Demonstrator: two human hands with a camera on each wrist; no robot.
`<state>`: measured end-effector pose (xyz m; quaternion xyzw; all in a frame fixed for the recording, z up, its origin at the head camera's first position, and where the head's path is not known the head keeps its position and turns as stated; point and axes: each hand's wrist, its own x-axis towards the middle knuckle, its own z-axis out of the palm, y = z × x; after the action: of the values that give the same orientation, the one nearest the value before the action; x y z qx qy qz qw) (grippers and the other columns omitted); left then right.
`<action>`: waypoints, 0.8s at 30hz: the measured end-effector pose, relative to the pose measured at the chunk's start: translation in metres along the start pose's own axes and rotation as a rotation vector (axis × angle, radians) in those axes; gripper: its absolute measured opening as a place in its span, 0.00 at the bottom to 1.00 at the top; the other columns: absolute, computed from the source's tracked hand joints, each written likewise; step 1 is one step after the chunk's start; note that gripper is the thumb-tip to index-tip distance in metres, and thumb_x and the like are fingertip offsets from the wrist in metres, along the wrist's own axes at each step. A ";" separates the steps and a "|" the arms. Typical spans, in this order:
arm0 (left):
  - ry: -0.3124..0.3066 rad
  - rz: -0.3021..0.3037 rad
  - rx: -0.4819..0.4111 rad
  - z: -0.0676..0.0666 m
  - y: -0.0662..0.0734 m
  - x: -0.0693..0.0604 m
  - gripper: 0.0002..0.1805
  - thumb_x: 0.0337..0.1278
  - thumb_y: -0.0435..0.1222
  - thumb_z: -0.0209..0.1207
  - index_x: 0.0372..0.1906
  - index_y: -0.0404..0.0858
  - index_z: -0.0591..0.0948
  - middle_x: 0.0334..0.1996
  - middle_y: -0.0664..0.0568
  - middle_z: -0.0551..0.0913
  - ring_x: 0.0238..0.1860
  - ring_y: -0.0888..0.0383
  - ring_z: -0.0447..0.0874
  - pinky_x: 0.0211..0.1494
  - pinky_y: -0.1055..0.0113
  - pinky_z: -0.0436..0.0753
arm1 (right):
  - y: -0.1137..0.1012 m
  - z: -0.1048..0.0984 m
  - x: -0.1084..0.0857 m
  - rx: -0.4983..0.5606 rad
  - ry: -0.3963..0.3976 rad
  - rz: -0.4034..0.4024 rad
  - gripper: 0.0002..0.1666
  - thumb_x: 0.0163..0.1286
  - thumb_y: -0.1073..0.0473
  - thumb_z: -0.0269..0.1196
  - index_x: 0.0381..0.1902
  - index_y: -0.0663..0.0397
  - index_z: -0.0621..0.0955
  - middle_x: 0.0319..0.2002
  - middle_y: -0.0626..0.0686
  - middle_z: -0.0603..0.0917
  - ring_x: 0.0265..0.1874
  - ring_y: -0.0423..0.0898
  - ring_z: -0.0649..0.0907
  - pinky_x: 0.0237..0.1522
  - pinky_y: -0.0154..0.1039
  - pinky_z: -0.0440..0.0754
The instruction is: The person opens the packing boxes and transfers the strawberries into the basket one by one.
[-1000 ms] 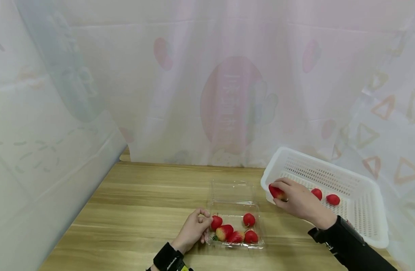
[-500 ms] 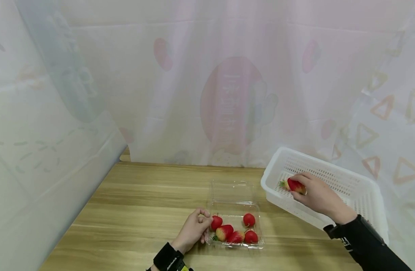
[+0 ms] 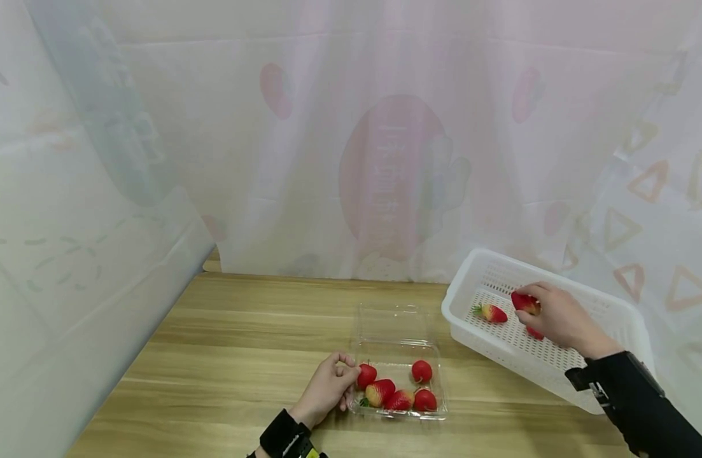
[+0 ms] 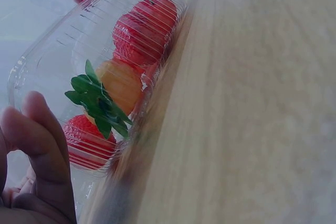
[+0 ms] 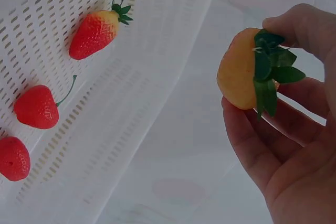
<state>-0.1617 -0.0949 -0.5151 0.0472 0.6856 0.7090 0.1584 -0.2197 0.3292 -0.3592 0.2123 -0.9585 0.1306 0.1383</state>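
My right hand (image 3: 568, 324) holds a strawberry (image 3: 525, 303) over the white basket. In the right wrist view, thumb and fingers pinch this pale-sided strawberry (image 5: 237, 72) around its green leaf cap. Another strawberry (image 3: 494, 313) lies in the basket. Beside it are a stemmed red cherry (image 5: 37, 107) and a second round red fruit (image 5: 14, 158), which my right hand partly covers in the head view. My left hand (image 3: 324, 389), fingers curled, grips the left edge of an open clear plastic box (image 3: 398, 413). Inside the box sit strawberries (image 3: 379, 393) and round red fruits (image 3: 422, 371).
The white perforated basket (image 3: 459, 327) stands at the right of the wooden table (image 3: 242, 331), its long side slanting. The box's clear lid (image 3: 393, 323) is folded back behind it. Printed white curtains (image 3: 305, 159) hang at the back and sides.
My right hand has moved right and slightly back over the basket, carrying its strawberry. The strawberry lying in the basket has come into sight. My left hand and the box have stayed still.
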 end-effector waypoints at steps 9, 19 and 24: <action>0.001 0.000 -0.001 0.000 0.000 0.000 0.14 0.68 0.35 0.58 0.48 0.32 0.68 0.16 0.55 0.72 0.09 0.68 0.67 0.13 0.76 0.72 | 0.025 0.004 0.011 0.019 -0.067 0.047 0.19 0.60 0.63 0.69 0.47 0.68 0.81 0.41 0.63 0.84 0.33 0.48 0.80 0.35 0.41 0.82; 0.001 0.000 -0.001 -0.001 -0.001 0.000 0.14 0.68 0.35 0.58 0.48 0.31 0.67 0.16 0.55 0.72 0.09 0.67 0.67 0.13 0.76 0.71 | 0.048 0.022 0.023 0.077 -0.123 0.053 0.15 0.60 0.63 0.68 0.44 0.67 0.83 0.37 0.58 0.86 0.33 0.48 0.83 0.37 0.44 0.84; 0.004 -0.005 0.001 0.000 -0.002 -0.001 0.14 0.68 0.35 0.58 0.48 0.32 0.67 0.16 0.55 0.72 0.09 0.67 0.67 0.13 0.76 0.71 | 0.054 0.032 0.026 0.105 -0.191 0.072 0.15 0.61 0.61 0.69 0.44 0.65 0.83 0.37 0.57 0.86 0.33 0.47 0.82 0.37 0.43 0.83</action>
<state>-0.1605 -0.0955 -0.5170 0.0441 0.6865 0.7083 0.1587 -0.2730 0.3574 -0.3906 0.1964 -0.9661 0.1646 0.0303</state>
